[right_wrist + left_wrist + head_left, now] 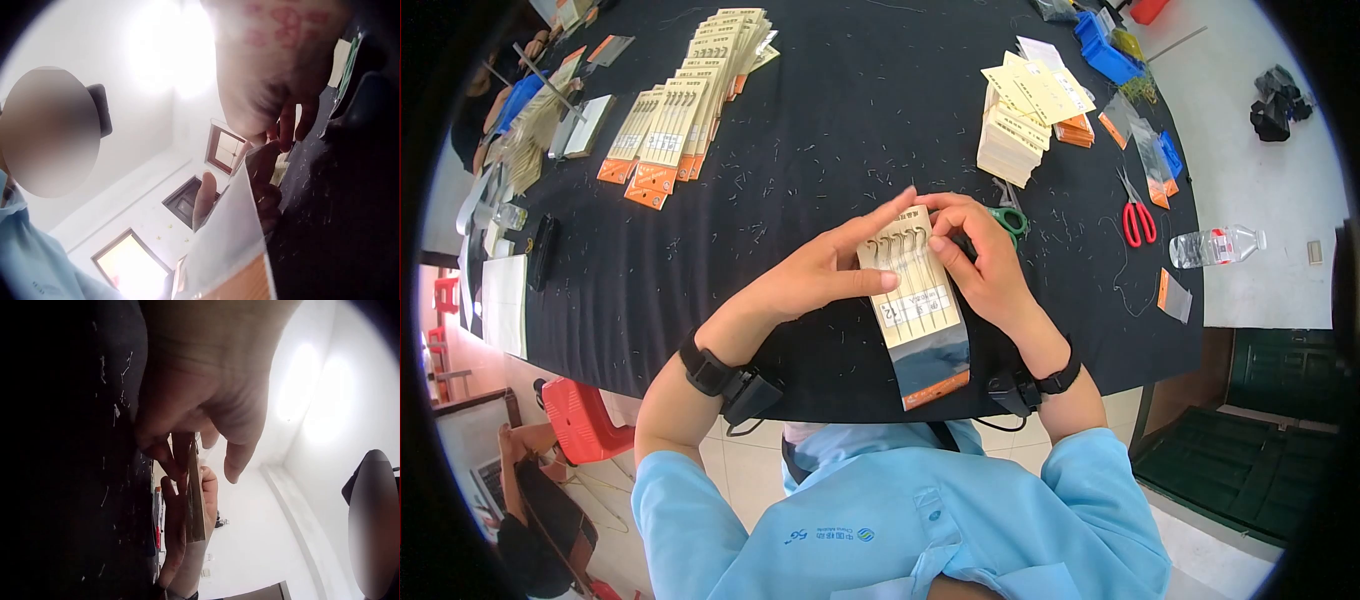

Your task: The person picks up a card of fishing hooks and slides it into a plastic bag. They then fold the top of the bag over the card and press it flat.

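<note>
I have the right hand (990, 265) pinching the card (915, 285) at its upper right edge, thumb in front and fingers behind. The left hand (825, 262) is spread, some fingers behind the card, its thumb standing off the face in both wrist views. The card is tilted above the near part of the black cloth (820, 150), with a clear sleeve (930, 358) below it ending in an orange band (937, 390); how far up the sleeve reaches I cannot tell. I judge the card light and fairly stiff, the sleeve slick, limp and easily creased, so I would grip the card by its side edges, low down, away from the hooks (897, 240) near its top, which look sharp. Just beyond the right hand lie green scissors (1008, 217); farther right, red scissors (1140, 222) and a bottle (1218, 246). Ahead, I see stacked cards (1010, 145) to the right and fanned packets (665, 135) to the left.
</note>
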Action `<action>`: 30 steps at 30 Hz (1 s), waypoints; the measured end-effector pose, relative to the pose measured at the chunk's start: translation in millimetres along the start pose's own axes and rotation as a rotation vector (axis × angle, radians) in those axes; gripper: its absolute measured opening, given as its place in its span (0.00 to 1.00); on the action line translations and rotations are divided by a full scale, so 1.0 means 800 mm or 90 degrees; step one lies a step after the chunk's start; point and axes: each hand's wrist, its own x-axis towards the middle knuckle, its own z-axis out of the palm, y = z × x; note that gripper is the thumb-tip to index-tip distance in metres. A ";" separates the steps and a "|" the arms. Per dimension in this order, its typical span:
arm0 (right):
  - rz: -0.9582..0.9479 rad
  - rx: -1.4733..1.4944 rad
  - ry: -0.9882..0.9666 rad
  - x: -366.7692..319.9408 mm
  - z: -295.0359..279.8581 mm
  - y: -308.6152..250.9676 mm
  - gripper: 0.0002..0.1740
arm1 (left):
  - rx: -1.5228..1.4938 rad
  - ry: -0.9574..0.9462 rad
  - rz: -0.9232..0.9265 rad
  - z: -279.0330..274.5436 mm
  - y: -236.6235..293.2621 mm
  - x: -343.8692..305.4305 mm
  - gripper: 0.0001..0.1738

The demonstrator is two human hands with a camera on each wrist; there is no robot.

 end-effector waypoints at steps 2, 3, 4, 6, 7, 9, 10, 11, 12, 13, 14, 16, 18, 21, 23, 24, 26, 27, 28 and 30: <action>-0.003 -0.001 0.006 0.001 0.000 -0.001 0.04 | -0.028 0.011 0.012 0.003 0.002 0.001 0.53; 0.002 0.002 0.010 0.001 0.000 -0.001 0.04 | -0.010 0.021 0.018 0.004 0.003 0.001 0.56; 0.007 0.005 0.014 0.001 0.000 -0.001 0.04 | 0.008 0.031 0.023 0.005 0.003 0.001 0.59; 0.005 0.006 0.018 0.001 0.001 0.000 0.03 | -0.004 0.034 0.020 0.006 0.002 0.001 0.60; 0.003 0.008 0.021 0.001 0.001 0.000 0.03 | -0.015 0.038 0.017 0.006 0.002 0.001 0.61; 0.004 -0.004 0.020 0.001 0.000 0.000 0.03 | -0.022 0.039 0.014 0.006 0.000 0.001 0.60; 0.004 -0.017 0.019 0.001 0.000 -0.001 0.03 | -0.028 0.040 0.012 0.006 -0.002 0.000 0.60; 0.004 -0.016 0.019 0.000 -0.001 0.000 0.03 | -0.028 0.040 0.012 0.005 -0.003 0.001 0.60; 0.017 -0.013 0.030 0.000 -0.001 0.002 0.03 | -0.007 0.043 0.020 0.004 -0.005 0.002 0.59; 0.030 -0.009 0.041 -0.001 -0.001 0.003 0.03 | 0.014 0.046 0.028 0.003 -0.006 0.003 0.58; 0.030 -0.009 0.041 0.000 -0.002 0.003 0.03 | 0.014 0.046 0.028 0.002 -0.007 0.003 0.58; 0.036 -0.023 0.047 0.000 -0.002 0.004 0.04 | 0.023 0.067 0.067 0.001 -0.009 0.004 0.54; 0.044 -0.019 0.056 -0.001 -0.001 0.004 0.04 | 0.009 0.061 0.047 0.002 -0.003 0.003 0.51; 0.050 -0.014 0.063 0.000 -0.002 0.003 0.04 | 0.007 0.066 0.042 0.001 -0.006 0.002 0.45; 0.051 -0.013 0.064 0.000 -0.001 0.003 0.04 | 0.019 0.075 0.056 -0.001 -0.009 0.003 0.42; 0.049 -0.011 0.066 0.000 -0.001 0.004 0.04 | 0.024 0.080 0.056 -0.002 -0.010 0.003 0.41; 0.047 -0.009 0.068 0.000 -0.001 0.004 0.04 | 0.029 0.085 0.057 -0.002 -0.010 0.004 0.40; 0.047 -0.011 0.069 0.000 -0.001 0.004 0.03 | 0.032 0.090 0.052 -0.002 -0.009 0.004 0.39; 0.048 -0.012 0.069 0.000 -0.001 0.004 0.03 | 0.035 0.096 0.047 -0.002 -0.009 0.004 0.38; 0.047 -0.014 0.072 -0.001 -0.001 0.006 0.03 | 0.040 0.104 0.041 -0.002 -0.009 0.004 0.37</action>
